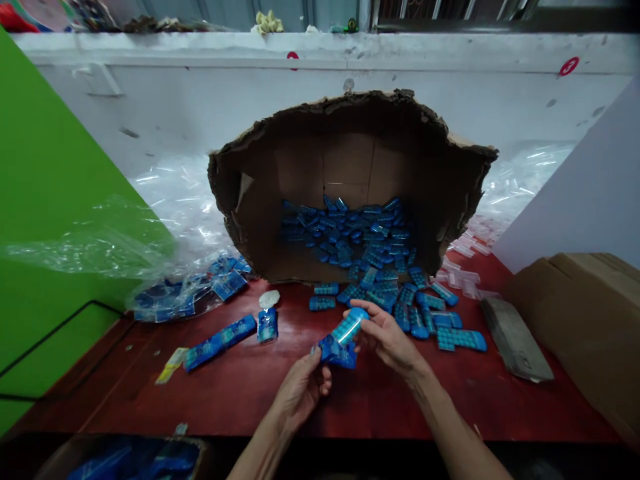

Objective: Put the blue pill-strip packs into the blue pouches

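My left hand [301, 388] pinches a dark blue printed packet [339, 353] above the front of the red table. My right hand [393, 339] grips a small clear case [349, 325] with a bright blue end and rows of turquoise pieces inside. The case's lower end meets the packet's top; whether it is inside is hard to tell. Just beyond my right hand, several similar cases [385, 287] spill from a torn cardboard box [300, 270] lying with its opening towards me. To the left lie a long blue strip of packets [220, 342] and a single packet [267, 325].
A clear plastic bag [165, 300] of blue packets lies by the green panel [65, 173]. Clear plastic pieces [463, 277], a grey flat object [517, 340] and a brown carton [580, 320] are on the right. An open box of blue packets [135, 460] sits below the table's front edge.
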`<state>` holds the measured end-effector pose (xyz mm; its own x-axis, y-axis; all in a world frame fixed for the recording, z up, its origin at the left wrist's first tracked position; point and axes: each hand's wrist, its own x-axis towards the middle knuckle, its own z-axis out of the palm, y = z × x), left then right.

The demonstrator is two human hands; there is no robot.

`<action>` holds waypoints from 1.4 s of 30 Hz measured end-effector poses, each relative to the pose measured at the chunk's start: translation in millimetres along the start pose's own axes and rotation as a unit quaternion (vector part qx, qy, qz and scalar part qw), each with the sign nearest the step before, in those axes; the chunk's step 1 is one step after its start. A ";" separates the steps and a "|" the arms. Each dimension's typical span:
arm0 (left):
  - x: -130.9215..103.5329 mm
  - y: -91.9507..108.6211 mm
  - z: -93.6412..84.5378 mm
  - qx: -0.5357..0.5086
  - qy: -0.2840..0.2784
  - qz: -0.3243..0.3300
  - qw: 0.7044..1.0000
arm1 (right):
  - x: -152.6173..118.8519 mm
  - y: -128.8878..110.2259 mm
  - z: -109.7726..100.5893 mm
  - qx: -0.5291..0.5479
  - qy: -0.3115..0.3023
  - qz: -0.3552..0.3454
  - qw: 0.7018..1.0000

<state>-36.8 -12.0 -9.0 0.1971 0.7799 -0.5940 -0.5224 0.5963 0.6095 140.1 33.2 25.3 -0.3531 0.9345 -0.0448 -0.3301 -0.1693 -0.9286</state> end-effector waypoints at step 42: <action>-10.3 0.5 26.3 -0.004 -0.052 -0.024 0.998 | -49.8 37.0 24.5 -0.145 0.126 -0.060 0.980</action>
<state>-17.3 -14.7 11.2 0.3075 0.7663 -0.5640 -0.5173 0.6322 0.5769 124.0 -27.3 2.2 -0.0870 0.9961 0.0147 -0.0803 0.0077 -0.9967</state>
